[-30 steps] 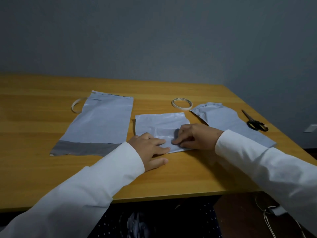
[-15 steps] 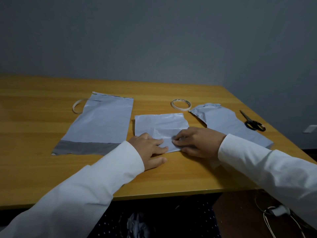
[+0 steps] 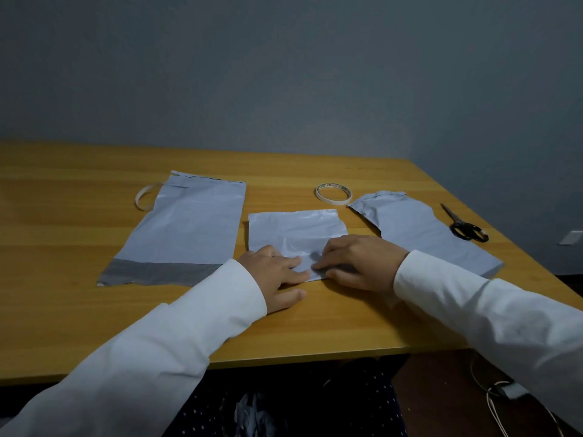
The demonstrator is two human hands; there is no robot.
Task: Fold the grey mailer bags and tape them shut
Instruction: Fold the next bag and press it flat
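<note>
I see the folded mailer bag (image 3: 296, 230) lying flat at the desk's (image 3: 63, 310) near middle. Left hand (image 3: 274, 272) rests on its near left corner, fingers flat, grip open. Right hand (image 3: 359, 263) presses its near edge with straight fingertips, grip open too. Left of this bag: an unfolded bag (image 3: 186, 228). Behind it: tape roll (image 3: 333, 193). Right of it: another bag (image 3: 419, 231), then scissors (image 3: 463, 227).

Two white-sleeved arms reaching forward and inward, left hand (image 3: 277, 275) palm down with fingers (image 3: 295, 272) extended flat, right hand (image 3: 356, 263) palm down, fingertips nearly meeting the left's
</note>
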